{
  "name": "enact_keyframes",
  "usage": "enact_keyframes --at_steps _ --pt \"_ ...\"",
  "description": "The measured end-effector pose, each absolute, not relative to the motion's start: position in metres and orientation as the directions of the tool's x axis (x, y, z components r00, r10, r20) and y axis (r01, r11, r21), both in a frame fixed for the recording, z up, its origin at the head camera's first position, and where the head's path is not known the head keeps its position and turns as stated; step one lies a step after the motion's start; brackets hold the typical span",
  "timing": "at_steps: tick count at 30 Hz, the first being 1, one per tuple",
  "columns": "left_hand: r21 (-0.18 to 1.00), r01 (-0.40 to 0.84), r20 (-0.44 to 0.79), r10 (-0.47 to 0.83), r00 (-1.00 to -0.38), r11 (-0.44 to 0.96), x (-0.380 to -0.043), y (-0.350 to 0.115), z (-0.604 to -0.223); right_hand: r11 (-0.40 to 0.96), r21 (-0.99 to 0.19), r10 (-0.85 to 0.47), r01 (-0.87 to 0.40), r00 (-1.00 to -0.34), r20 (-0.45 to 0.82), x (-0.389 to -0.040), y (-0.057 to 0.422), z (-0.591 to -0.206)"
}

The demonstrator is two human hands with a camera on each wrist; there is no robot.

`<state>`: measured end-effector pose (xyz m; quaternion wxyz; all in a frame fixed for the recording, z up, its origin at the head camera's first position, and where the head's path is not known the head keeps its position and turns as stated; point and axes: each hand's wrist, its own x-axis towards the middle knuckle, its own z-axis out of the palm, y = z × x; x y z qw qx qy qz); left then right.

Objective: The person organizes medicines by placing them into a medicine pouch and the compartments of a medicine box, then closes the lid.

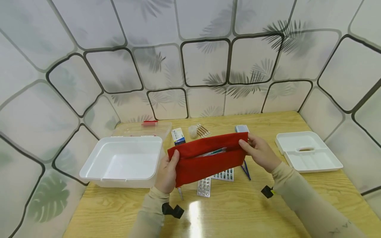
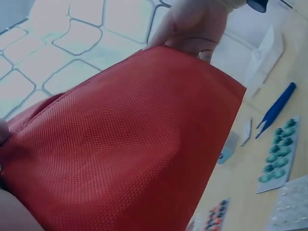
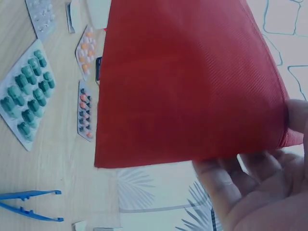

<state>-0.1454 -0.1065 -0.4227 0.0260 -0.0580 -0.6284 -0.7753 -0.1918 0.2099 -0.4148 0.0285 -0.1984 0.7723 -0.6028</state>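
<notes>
A red fabric pouch point(image 1: 208, 163) is held up over the table between both hands. Its mouth gapes slightly, and a clear plastic packet point(image 1: 218, 151) shows inside. My left hand point(image 1: 167, 172) grips the pouch's left end, thumb on the front. At the other end my right hand point(image 1: 261, 152) pinches the upper right corner, its thumb in front and fingers behind. The right wrist view shows the right hand's fingers point(image 3: 221, 185) at the pouch's edge. Under the pouch lie a silver blister pack point(image 1: 204, 187) and a green capsule blister pack point(image 1: 224, 175), partly hidden.
An open white bin point(image 1: 125, 158) stands at left, with a clear lid point(image 1: 134, 128) behind it. A white divided tray point(image 1: 309, 152) sits at right. Blue tweezers point(image 1: 245, 170), a medicine box point(image 1: 178, 135), cotton swabs point(image 1: 203, 130) and a blue-white box point(image 1: 241, 128) lie around the pouch.
</notes>
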Motion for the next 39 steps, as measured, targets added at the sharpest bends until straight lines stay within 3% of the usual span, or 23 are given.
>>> enact_keyframes --at_steps 10,19,25,32,35,39 --pt "0.95 0.278 0.286 -0.034 -0.958 0.144 -0.154 -0.117 -0.41 0.136 -0.976 -0.345 -0.169 -0.932 0.113 -0.194 0.204 -0.406" --pt "0.868 0.439 0.469 -0.093 -0.878 0.233 -0.141 -0.123 -0.358 0.203 -0.961 -0.322 -0.186 -0.94 0.114 -0.206 0.202 -0.403" --pt "0.791 0.556 0.604 -0.177 -0.777 0.255 -0.161 -0.139 -0.369 0.374 -0.907 -0.302 -0.193 -0.95 0.078 -0.216 0.205 -0.415" --pt "0.687 0.614 0.718 -0.236 -0.654 0.39 -0.157 -0.132 -0.349 0.627 -0.692 -0.428 -0.358 -0.901 0.078 -0.223 0.199 -0.439" --pt "0.691 0.611 0.717 -0.254 -0.649 0.386 -0.158 -0.13 -0.35 0.656 -0.649 -0.492 -0.385 -0.87 0.019 -0.224 0.192 -0.448" --pt "0.747 0.578 0.662 -0.288 -0.692 0.328 -0.158 -0.127 -0.356 0.711 -0.587 -0.535 -0.386 -0.84 -0.095 -0.223 0.183 -0.462"
